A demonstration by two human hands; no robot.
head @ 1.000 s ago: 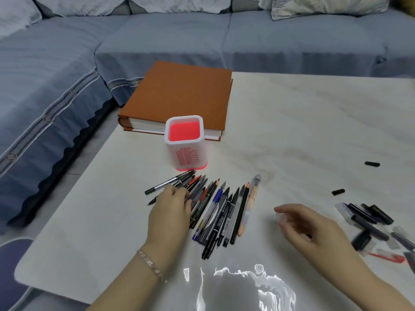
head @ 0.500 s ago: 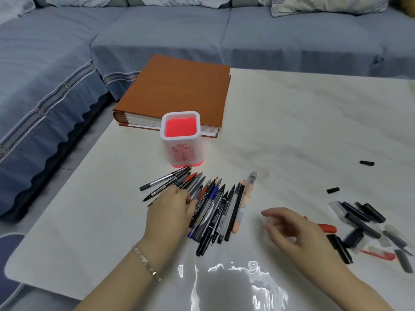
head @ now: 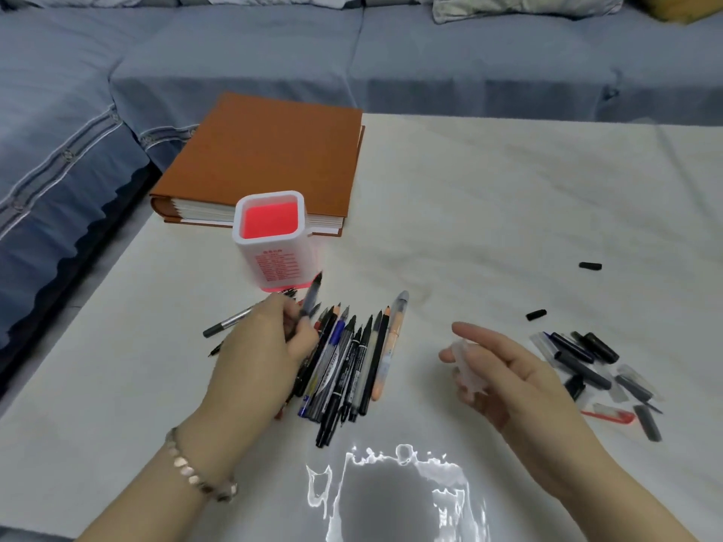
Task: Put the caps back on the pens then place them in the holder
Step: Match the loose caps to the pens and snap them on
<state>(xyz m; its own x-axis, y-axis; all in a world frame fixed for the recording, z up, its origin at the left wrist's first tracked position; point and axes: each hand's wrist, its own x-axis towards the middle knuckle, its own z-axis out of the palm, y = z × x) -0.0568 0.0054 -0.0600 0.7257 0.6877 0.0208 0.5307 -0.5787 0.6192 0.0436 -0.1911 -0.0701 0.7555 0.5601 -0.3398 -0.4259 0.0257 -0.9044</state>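
Note:
A row of several uncapped pens (head: 354,361) lies on the white table (head: 489,213) in front of the white holder (head: 274,244) with a red inside. My left hand (head: 262,354) pinches one dark pen (head: 311,297) lifted off the row's left end, its tip pointing up toward the holder. My right hand (head: 504,369) hovers right of the row and holds a clear cap (head: 467,369) in its curled fingers. A pile of loose caps (head: 590,365), black, clear and one red, lies at the right.
An orange-brown book (head: 270,158) lies behind the holder. Two single black caps (head: 590,266) (head: 536,314) lie apart from the pile. A grey pen (head: 227,324) lies left of my left hand. A blue sofa (head: 352,60) surrounds the table's far and left sides.
My left hand has closed on one pen and raised it off the row. My right hand has lifted from the table with the clear cap in its fingers.

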